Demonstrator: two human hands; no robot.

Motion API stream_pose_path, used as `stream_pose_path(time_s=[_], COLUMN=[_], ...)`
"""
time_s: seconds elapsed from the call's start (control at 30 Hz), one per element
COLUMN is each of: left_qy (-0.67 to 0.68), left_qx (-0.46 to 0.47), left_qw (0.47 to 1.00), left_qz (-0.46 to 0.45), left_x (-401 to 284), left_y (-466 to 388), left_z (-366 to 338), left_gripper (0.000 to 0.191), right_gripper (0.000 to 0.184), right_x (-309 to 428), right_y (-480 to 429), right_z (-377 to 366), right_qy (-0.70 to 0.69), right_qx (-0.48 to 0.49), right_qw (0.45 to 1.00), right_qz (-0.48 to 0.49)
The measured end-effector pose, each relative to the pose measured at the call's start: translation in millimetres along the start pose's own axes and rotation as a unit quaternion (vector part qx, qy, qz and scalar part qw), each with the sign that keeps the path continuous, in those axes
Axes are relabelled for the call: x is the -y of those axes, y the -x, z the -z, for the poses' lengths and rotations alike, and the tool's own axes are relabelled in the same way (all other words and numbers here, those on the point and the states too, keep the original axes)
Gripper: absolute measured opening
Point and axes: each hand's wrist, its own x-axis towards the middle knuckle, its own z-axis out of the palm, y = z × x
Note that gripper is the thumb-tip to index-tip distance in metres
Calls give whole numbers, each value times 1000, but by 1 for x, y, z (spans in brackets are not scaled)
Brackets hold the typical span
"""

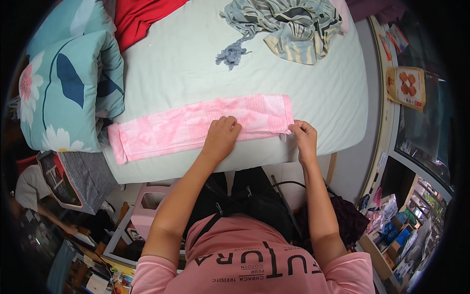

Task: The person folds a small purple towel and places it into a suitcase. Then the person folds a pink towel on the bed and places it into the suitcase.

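A pink and white patterned towel (176,126), folded into a long strip, lies along the near side of a bed with a pale green sheet (176,73). Its left end is turned up into a thick fold. My left hand (224,137) rests on the towel right of its middle, fingers curled; whether they grip the cloth is hidden. At the towel's near right corner, my right hand (304,136) pinches the edge between thumb and fingertips. A small loose tag or thread hangs beside that corner.
A floral teal quilt (69,88) is heaped on the left, beside red cloth (147,18). A grey patterned scarf (293,29) lies at the far side. Below the quilt stands a grey fabric box (88,180); another person's arm (55,218) shows near it. A pink plastic stool (148,205) stands by my legs.
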Motion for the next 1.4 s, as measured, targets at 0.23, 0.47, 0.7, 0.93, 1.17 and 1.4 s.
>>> stream_pose_path(time_s=[0.23,0.47,0.7,0.93,1.17,1.4], left_qy=[-104,37,275,444,-76,3], left_qx=[-242,-278,-207,-231,-195,-196], left_qw=[954,742,783,707,904,890], left_qz=[143,609,519,500,373,411], left_x=[56,191,141,96,71,100], left_y=[55,204,151,98,71,93], left_z=[59,133,117,73,76,73], left_gripper=[36,67,31,44,72,67], right_gripper=[14,13,9,9,10,15], right_x=[-23,-32,-9,-25,-41,-15], right_y=[-18,-38,-70,-123,-133,-110], right_z=[-11,-2,83,178,176,158], right_qy=[143,79,81,58,151,230], right_qx=[24,69,-47,-111,-108,-130], right_qw=[989,993,988,992,982,943], right_qz=[22,53,122,18,12,204])
